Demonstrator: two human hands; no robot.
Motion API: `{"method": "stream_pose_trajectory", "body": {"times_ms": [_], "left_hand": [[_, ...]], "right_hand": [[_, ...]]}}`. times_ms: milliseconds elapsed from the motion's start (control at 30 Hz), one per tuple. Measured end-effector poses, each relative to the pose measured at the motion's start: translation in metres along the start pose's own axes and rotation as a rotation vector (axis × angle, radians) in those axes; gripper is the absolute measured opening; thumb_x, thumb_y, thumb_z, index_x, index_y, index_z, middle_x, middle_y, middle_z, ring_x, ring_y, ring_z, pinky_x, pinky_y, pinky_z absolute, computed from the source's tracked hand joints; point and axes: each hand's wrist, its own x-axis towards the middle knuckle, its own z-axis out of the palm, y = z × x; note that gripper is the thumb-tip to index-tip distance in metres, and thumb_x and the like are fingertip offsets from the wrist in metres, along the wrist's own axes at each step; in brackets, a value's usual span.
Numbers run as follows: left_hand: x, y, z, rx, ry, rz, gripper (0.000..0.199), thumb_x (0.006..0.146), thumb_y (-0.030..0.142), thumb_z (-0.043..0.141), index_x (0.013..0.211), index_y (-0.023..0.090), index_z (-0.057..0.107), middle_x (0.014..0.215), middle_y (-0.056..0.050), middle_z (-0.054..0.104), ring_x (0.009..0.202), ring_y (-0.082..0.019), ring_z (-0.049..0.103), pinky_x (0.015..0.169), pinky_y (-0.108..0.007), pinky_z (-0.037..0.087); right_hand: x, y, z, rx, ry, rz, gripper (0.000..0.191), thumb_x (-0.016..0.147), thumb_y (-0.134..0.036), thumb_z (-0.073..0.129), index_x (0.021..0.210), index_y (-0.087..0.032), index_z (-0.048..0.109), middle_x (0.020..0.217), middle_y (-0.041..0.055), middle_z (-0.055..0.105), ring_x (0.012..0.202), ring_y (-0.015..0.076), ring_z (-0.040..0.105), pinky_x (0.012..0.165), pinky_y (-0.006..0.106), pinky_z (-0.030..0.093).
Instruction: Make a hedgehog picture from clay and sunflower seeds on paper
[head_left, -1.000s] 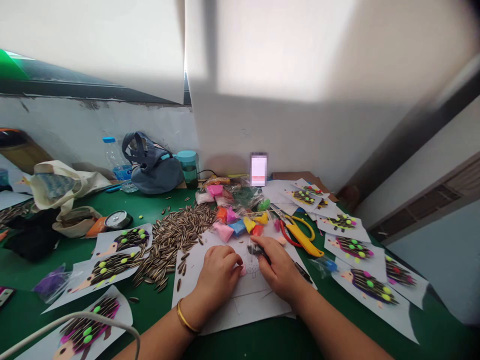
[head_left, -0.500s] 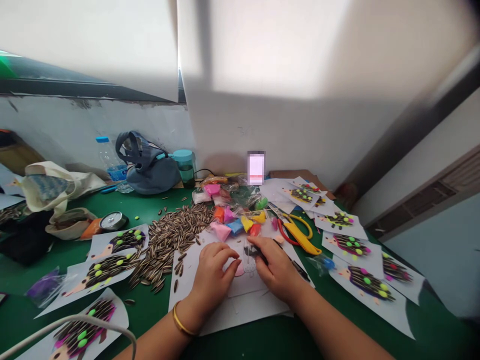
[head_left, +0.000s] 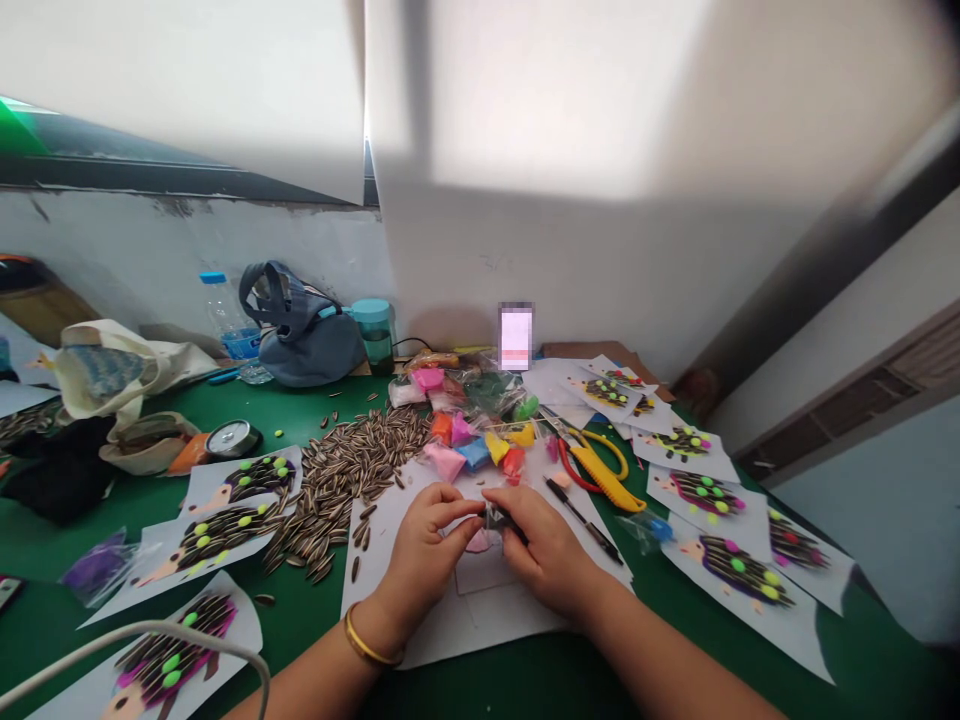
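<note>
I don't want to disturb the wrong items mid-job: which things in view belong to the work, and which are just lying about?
Likely part of the job:
dark wrapped piece in the right hand
white sheet
sunflower seeds
coloured packets
pen

Apparently just lying about:
blue bag
water bottle
teal-lidded cup

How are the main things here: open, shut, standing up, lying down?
Dark packet: in the right hand; open or shut, can't tell
Left hand: fingertips close together beside the packet
Black pen: lying on white paper
Yellow-handled tool: lying down
Seeds: heaped loose
Bottle: upright, cap on
Cup: upright, lid on
Phone: upright, screen lit
</note>
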Motion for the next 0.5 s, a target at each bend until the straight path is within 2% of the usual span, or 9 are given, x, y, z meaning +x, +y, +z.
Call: {"method": "stream_pose_trajectory", "body": {"times_ms": [200,333,500], "left_hand": [[0.0015,-0.0008,-0.0002,-0.065,-0.019,-0.065,0.011,0.08,0.034,0.074,0.082,0.024,0.079,0.082,-0.003,0.063,0.079,-0.019,0.064,0.076,-0.033,0.053],[0.0022,0.0019,-0.0016,-0.007,0.003,-0.013,0.012,0.084,0.032,0.07,0.077,0.022,0.073,0.083,-0.004,0.064,0.081,-0.019,0.063,0.077,-0.033,0.052],[-0.0013,0.0069,-0.004,0.176,0.003,0.074,0.009,0.09,0.028,0.063,0.084,0.022,0.067,0.09,-0.005,0.063,0.09,-0.022,0.059,0.081,-0.037,0.049]], "right_hand": [[-0.0006,-0.0031,0.0013,0.017,-0.037,0.012,0.049,0.084,-0.007,0.047,0.13,-0.021,0.054,0.111,0.0098,0.064,0.101,0.0234,0.06,0.09,0.041,0.052],[-0.0005,-0.0043,0.0017,0.022,-0.058,0.016,0.049,0.084,-0.008,0.047,0.13,-0.021,0.053,0.111,0.0093,0.064,0.1,0.0231,0.06,0.09,0.041,0.051],[0.0,-0.0039,0.0014,0.006,-0.053,0.027,0.049,0.085,-0.008,0.046,0.132,-0.022,0.052,0.112,0.0092,0.064,0.102,0.0237,0.06,0.091,0.042,0.051]]}}
